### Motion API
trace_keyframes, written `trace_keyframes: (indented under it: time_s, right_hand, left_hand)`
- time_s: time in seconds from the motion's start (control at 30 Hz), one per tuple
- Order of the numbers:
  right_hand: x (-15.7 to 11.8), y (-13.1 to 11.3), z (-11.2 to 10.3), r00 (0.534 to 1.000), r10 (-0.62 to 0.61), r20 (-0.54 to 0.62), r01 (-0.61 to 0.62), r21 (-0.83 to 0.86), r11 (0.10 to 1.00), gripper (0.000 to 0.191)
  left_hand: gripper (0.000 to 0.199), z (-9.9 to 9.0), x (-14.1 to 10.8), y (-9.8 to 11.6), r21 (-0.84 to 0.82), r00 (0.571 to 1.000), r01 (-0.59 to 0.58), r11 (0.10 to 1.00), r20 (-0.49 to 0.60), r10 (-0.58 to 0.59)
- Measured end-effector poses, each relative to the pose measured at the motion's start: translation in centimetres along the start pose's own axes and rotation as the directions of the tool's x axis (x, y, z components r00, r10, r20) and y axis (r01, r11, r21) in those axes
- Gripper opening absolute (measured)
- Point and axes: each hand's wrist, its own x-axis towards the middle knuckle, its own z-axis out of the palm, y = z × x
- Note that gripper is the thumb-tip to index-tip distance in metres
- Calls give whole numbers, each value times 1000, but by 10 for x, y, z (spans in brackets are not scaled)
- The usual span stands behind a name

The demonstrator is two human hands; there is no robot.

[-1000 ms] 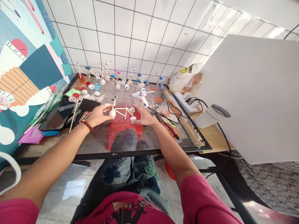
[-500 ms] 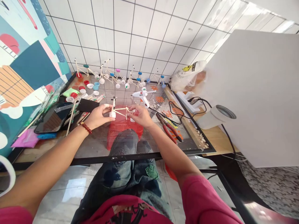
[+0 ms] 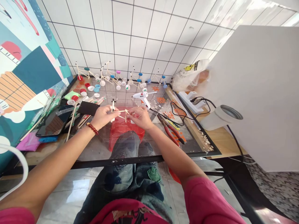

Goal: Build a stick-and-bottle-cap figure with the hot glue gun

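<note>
A small bicycle model (image 3: 121, 111) made of thin wooden sticks is held between my hands over the glass table top. My left hand (image 3: 104, 116) is closed round its upright front post, which has a dark crosspiece on top; a white cap at the post's foot is partly hidden. My right hand (image 3: 140, 117) pinches the other end, where the sticks meet. Another white cap there is mostly covered by my fingers. Behind my right hand lies a white glue gun (image 3: 143, 97). Several similar bicycle models with coloured cap seats (image 3: 118, 72) stand along the wall.
Red-handled pliers (image 3: 171, 130) and a yellow cutter (image 3: 171, 122) lie right. A black cable (image 3: 174, 109) runs to a power strip (image 3: 191, 101). Left are a phone (image 3: 54, 121), a black card (image 3: 88, 108), sticks and loose bottle caps (image 3: 90, 88). A white pot (image 3: 220, 118) lies tipped far right.
My left hand has shifted slightly right along the bicycle model, its thumb now lying over the upper stick. My right hand stays at the other end. The camera view has moved slightly.
</note>
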Motion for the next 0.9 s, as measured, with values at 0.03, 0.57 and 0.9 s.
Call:
trace_keyframes:
  time_s: [0.03,0.57,0.9]
  right_hand:
    - [0,1,1,1000,-6,1,6,-5,1000,19]
    - [3,7,-4,1000,-17,9,16,54,998,19]
    - [2,9,-1,1000,-8,14,8,34,999,13]
  left_hand:
    - [38,-1,1,-1,11,1000,-21,1000,-5,21]
    - [27,13,7,-16,-177,994,-47,983,-103,28]
    - [33,15,1,-6,-331,987,50,942,-126,-97]
